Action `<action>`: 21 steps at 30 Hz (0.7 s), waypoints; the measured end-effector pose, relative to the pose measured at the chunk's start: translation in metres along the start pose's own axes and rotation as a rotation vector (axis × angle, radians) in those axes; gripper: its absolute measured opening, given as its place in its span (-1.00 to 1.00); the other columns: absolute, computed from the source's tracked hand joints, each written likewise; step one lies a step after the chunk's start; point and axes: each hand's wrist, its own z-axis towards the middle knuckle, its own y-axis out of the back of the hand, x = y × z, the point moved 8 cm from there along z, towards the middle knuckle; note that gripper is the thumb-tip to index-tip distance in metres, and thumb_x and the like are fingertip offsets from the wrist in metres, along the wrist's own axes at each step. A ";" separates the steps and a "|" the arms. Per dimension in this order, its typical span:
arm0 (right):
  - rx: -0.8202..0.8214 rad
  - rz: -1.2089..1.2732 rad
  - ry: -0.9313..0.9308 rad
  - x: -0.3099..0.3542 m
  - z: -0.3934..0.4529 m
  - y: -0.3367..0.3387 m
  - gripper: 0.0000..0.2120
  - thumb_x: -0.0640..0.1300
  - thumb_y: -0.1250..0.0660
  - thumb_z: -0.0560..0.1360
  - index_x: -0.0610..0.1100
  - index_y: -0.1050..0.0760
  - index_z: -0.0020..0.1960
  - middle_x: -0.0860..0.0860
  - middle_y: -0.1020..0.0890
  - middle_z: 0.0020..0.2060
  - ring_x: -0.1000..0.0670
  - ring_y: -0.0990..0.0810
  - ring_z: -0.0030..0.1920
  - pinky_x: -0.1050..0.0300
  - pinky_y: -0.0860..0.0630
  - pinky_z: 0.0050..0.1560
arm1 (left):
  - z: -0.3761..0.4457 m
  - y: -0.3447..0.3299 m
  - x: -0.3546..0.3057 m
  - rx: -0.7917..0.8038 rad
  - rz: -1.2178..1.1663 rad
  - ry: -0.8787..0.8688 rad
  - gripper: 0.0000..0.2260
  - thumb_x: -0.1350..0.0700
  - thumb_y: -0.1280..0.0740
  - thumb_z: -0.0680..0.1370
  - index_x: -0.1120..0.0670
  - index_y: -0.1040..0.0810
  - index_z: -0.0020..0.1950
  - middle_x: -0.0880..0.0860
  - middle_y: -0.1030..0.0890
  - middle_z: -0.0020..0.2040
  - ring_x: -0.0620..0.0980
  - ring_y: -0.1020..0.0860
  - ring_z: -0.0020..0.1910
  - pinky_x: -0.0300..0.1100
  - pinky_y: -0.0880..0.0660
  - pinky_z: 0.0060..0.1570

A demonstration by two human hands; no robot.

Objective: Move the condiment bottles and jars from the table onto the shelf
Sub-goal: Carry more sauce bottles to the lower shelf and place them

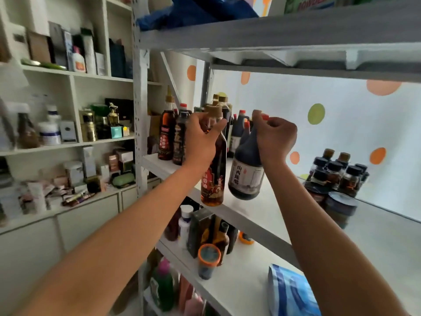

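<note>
Head view: an oil bottle (213, 172) is gripped by the left hand (200, 137), a vinegar bottle (247, 169) by the right hand (274, 136), over the shelf (268, 208).

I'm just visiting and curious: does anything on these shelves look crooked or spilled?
No spills visible. The dark vinegar bottle hangs tilted in the right hand, above the shelf. The left hand holds an amber oil bottle close to upright.

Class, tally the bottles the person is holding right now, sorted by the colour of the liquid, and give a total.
Held amber bottle, in the left hand: 1
Held dark bottle, in the right hand: 1
Total: 2
</note>
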 end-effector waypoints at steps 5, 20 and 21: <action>0.060 -0.062 -0.015 -0.039 0.014 -0.014 -0.53 0.23 -0.42 0.39 -0.10 -0.46 -0.48 0.07 -0.41 -0.64 0.10 -0.31 -0.56 0.17 -0.23 -0.45 | 0.002 -0.026 0.011 -0.057 0.101 -0.031 -0.60 -0.15 -0.39 0.50 0.05 -0.41 0.19 -0.04 -0.53 0.03 -0.19 -0.51 -0.02 -0.42 -0.37 -0.07; 0.384 0.000 -0.177 -0.116 -0.030 -0.013 -0.68 0.17 -0.33 0.54 0.03 -0.51 0.20 0.00 -0.61 0.06 0.01 -0.60 0.05 0.06 -0.59 0.00 | -0.064 -0.037 0.098 0.339 0.141 0.101 -0.47 0.02 -0.36 0.56 -0.23 -0.20 0.44 -0.38 -0.42 0.21 -0.46 -0.39 0.21 -0.48 -0.37 0.15; 0.450 0.022 -0.221 -0.118 -0.039 -0.010 -0.64 0.11 -0.36 0.54 0.05 -0.46 0.30 0.05 -0.62 0.08 0.03 -0.60 0.08 0.11 -0.58 -0.01 | -0.067 -0.035 0.106 0.364 0.162 0.120 -0.41 0.05 -0.40 0.53 -0.22 -0.20 0.47 -0.34 -0.43 0.23 -0.40 -0.40 0.23 -0.37 -0.39 0.22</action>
